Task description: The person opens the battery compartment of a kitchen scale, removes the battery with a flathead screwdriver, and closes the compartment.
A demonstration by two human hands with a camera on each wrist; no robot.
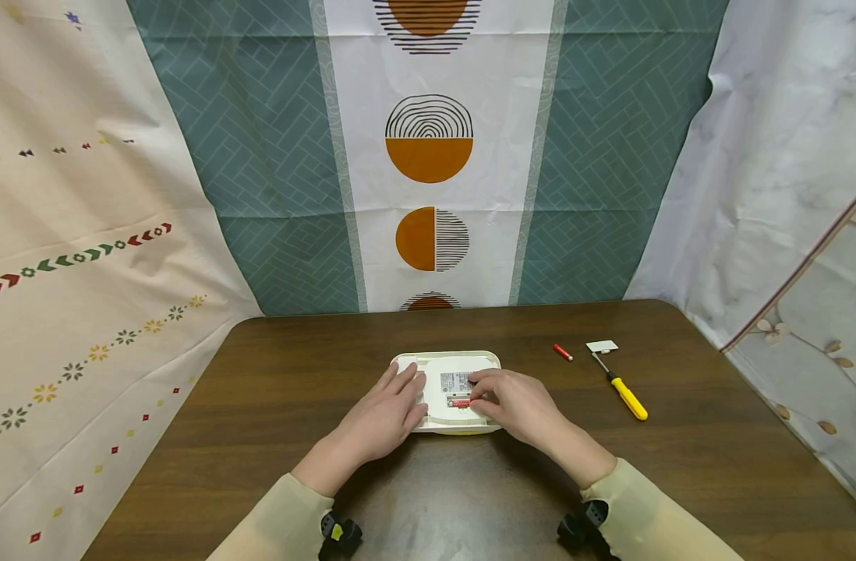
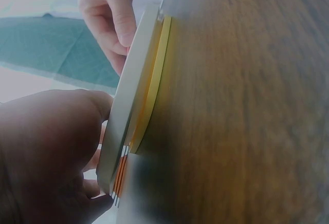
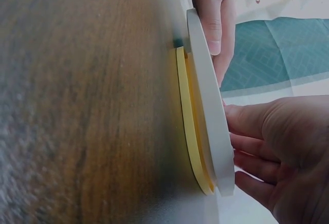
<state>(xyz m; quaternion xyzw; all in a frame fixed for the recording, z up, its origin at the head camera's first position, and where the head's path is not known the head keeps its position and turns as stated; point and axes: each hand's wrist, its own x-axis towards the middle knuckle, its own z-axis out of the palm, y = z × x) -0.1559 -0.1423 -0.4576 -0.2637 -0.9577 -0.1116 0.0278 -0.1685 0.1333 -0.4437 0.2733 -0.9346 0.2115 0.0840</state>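
Observation:
A white plastic device [image 1: 435, 425] with rounded corners lies back side up on the table, a printed label [image 1: 456, 382] near its middle. Below the label, a small red battery [image 1: 459, 403] sits at a slot in the back. My right hand [image 1: 515, 401] has its thumb and fingers bent at the battery's right end, with a bit of red at the thumb tip in the right wrist view. My left hand [image 1: 384, 413] rests its extended fingers across the device's left side. From the side, a yellow part [image 3: 190, 126] shows beneath the white casing [image 3: 211, 111].
To the right lie a second small red battery [image 1: 563, 352], a white cover piece [image 1: 602, 346] and a screwdriver with a yellow handle [image 1: 628, 398]. Its tip points towards the cover. A patterned curtain [image 1: 428, 249] hangs behind the brown table [image 1: 259, 436].

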